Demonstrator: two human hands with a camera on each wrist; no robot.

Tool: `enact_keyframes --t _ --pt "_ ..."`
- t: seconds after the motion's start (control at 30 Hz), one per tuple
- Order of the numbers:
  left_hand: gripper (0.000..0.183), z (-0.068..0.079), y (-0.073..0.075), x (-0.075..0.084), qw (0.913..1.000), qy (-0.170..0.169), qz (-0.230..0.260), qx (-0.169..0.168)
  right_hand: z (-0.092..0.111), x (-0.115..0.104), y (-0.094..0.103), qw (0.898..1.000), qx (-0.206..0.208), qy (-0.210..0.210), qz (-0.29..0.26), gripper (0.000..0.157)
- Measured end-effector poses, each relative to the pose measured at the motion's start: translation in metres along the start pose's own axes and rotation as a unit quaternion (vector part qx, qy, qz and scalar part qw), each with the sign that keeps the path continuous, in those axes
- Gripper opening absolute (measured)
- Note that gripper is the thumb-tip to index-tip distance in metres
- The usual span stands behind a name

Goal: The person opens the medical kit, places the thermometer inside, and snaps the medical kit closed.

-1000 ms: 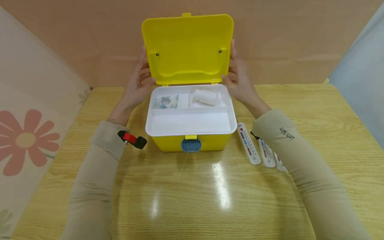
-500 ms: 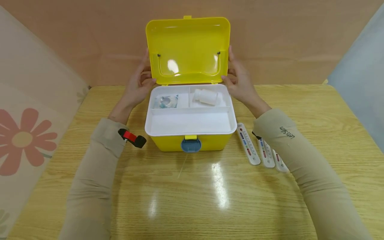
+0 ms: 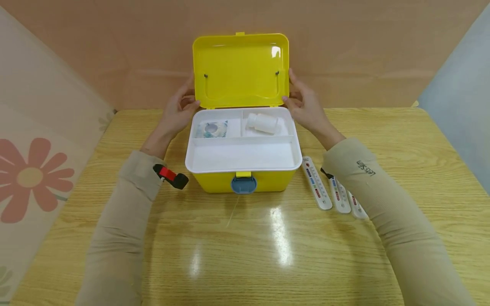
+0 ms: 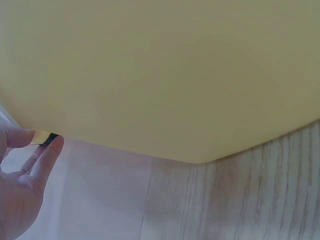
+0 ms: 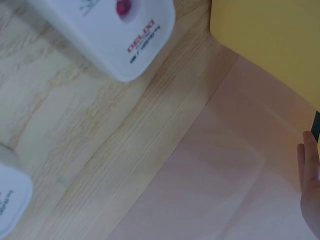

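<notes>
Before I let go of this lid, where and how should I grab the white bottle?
I'd probably pinch the bottle around its rounded middle, coming down from above: it lies on its side in the back right section of the tray, walled in around but open on top.

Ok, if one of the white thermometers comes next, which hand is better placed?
Probably the right hand: the white thermometers lie on its side of the yellow box, near its forearm. The left hand is across the box. Both hands hold the lid.
</notes>
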State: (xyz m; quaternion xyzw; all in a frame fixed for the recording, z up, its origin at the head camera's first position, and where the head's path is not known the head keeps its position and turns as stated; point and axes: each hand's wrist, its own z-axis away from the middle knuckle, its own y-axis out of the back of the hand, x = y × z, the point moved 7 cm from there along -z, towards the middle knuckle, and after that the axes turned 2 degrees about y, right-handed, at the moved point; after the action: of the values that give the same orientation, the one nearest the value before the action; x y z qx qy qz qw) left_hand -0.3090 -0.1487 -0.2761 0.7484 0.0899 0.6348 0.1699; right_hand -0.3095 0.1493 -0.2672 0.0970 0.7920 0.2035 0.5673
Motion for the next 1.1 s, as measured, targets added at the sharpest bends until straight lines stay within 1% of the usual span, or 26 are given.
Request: enact_keyframes --t 0.1,0.2,0.33,0.57,0.73,0.97,1.1 --pt "0.063 0.0 0.0 -0.002 1.0 0.006 0.003 0.002 -0.001 0.002 0.0 1.0 -0.001 -0.002 -0.003 0.067" --pt "0.062 0.0 -0.001 -0.004 0.9999 0.012 0.007 0.002 -0.001 0.005 0.001 1.0 0.0 -0.005 -0.019 0.064" --pt "0.059 0.0 -0.003 -0.007 0.9995 0.032 -0.003 0.0 -0.002 0.009 0.002 0.999 0.004 -0.017 -0.035 0.06" --pt "0.054 0.001 -0.004 -0.011 0.9984 0.053 -0.019 0.002 -0.001 0.012 0.002 1.0 -0.004 -0.026 -0.008 0.054" --pt "0.051 0.003 -0.003 -0.015 0.9967 0.075 -0.03 0.006 -0.001 0.012 0.001 0.999 -0.003 -0.028 0.016 0.049" --pt "0.05 0.004 -0.001 -0.019 0.9949 0.095 -0.033 0.009 0.001 0.015 0.001 0.999 -0.002 -0.042 0.012 0.048" --pt "0.049 0.004 -0.001 -0.021 0.9935 0.107 -0.039 0.009 0.002 0.017 0.003 0.998 0.002 -0.054 0.022 0.048"
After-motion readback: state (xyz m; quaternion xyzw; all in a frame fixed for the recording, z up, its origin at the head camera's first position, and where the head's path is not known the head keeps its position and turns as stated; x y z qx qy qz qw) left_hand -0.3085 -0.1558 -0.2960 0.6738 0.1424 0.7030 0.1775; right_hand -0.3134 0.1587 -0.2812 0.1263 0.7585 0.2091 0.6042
